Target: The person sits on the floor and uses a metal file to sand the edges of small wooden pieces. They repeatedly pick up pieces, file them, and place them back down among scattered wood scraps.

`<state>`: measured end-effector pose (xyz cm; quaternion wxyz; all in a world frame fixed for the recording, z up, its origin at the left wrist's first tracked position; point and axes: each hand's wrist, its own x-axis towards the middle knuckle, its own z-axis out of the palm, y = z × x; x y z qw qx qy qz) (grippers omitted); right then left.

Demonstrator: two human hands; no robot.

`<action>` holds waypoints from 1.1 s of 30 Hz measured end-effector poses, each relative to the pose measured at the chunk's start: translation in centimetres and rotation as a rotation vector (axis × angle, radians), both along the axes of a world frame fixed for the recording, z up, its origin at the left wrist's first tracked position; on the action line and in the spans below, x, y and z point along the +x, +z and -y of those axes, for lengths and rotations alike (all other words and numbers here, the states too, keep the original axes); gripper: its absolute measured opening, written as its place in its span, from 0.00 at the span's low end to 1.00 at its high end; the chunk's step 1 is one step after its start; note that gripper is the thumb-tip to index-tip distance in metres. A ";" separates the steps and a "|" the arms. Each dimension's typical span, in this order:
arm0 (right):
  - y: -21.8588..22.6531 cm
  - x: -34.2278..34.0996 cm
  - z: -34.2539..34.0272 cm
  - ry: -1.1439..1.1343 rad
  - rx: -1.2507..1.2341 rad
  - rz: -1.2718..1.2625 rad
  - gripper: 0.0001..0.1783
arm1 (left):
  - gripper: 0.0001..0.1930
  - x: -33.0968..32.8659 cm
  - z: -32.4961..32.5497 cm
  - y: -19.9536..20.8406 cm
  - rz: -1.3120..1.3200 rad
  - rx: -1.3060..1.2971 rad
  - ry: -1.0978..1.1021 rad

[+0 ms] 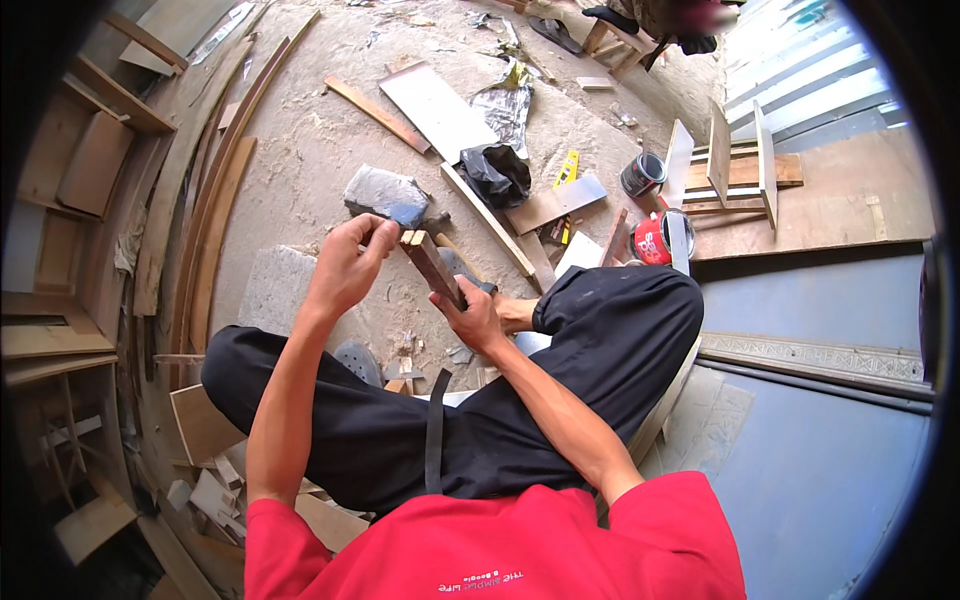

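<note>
My right hand [474, 318] is wrapped round the lower part of a short dark brown wooden piece [434, 265], whose pale cut ends point up and away from me. It looks like two strips side by side. Close to those ends, on the left, my left hand [350, 262] has its fingers curled and its thumb pressed against them. Whatever it may pinch is too small to make out, and a narrow gap parts it from the wood. Just beyond the hands lies a rough grey block [383, 190] with a bluish corner. Part of a wooden handle [460, 256] shows behind the wood.
Planks [215, 215] line the left side. Ahead lie a white board [435, 108], a black plastic bag [494, 176], and a yellow tool [567, 168]. Two cans, one dark [642, 175] and one red [652, 240], stand at right near a wooden frame [735, 170]. Another person [655, 18] is far off.
</note>
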<state>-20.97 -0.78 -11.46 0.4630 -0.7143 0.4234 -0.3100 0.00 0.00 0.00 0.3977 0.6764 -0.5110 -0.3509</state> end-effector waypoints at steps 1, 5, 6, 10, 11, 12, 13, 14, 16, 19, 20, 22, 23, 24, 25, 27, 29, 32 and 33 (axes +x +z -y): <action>0.0 0.0 -0.1 -0.002 -0.004 0.004 0.17 | 0.19 0.0 0.1 -0.1 -0.037 0.008 0.009; -0.7 0.4 0.1 -0.007 -0.049 0.051 0.15 | 0.20 0.0 0.3 0.6 -0.045 0.234 -0.039; -0.7 0.4 0.1 -0.004 -0.045 0.046 0.15 | 0.21 -0.2 0.3 0.6 -0.103 0.242 -0.066; -0.2 0.1 0.1 0.005 -0.005 0.007 0.13 | 0.21 -0.9 0.5 0.2 -0.213 0.253 -0.095; 0.0 0.0 0.1 0.008 0.012 -0.007 0.12 | 0.21 -1.0 0.6 -0.1 -0.210 0.252 -0.081; -0.1 0.1 0.2 0.015 -0.016 -0.010 0.12 | 0.19 -1.1 0.6 -0.2 -0.253 0.258 -0.046; -0.4 0.1 0.2 0.022 -0.044 -0.014 0.13 | 0.19 -1.1 0.6 -0.6 -0.170 0.244 -0.033; -0.6 0.2 0.2 0.031 -0.072 -0.017 0.13 | 0.18 -1.0 0.6 -1.2 -0.086 0.231 -0.019; -0.5 0.3 0.1 0.041 -0.060 -0.056 0.13 | 0.18 -1.1 0.5 -1.4 0.105 0.163 0.010; -0.7 0.5 0.0 0.055 -0.058 -0.065 0.14 | 0.16 -1.6 0.2 -1.4 0.359 0.044 0.037; -0.9 0.7 -0.1 0.059 -0.060 -0.060 0.14 | 0.16 -1.5 0.1 -1.5 0.398 0.032 0.037; -1.0 1.0 0.0 0.074 -0.080 -0.062 0.15 | 0.15 -1.5 0.0 -1.6 0.492 0.018 0.038; -1.0 1.2 0.0 0.082 -0.090 -0.063 0.16 | 0.15 -1.2 0.0 -1.8 0.554 -0.011 0.015; -0.8 1.4 0.1 0.099 -0.084 -0.071 0.16 | 0.16 -0.9 0.0 -2.0 0.617 -0.040 -0.009; -0.5 1.6 0.3 0.116 -0.078 -0.081 0.17 | 0.16 -0.5 0.0 -2.2 0.679 -0.069 -0.033; -0.2 1.9 0.5 0.140 -0.077 -0.083 0.18 | 0.15 0.1 0.2 -2.5 0.702 -0.102 -0.009; -0.3 2.1 0.8 0.155 -0.086 -0.069 0.18 | 0.15 0.5 0.5 -2.6 0.639 -0.108 0.049; 0.3 3.0 1.4 0.163 -0.078 -0.050 0.17 | 0.15 1.9 1.0 -3.3 0.346 -0.011 0.224; 0.5 3.1 1.6 0.163 -0.073 -0.043 0.17 | 0.16 2.3 1.3 -3.0 0.086 -0.005 0.304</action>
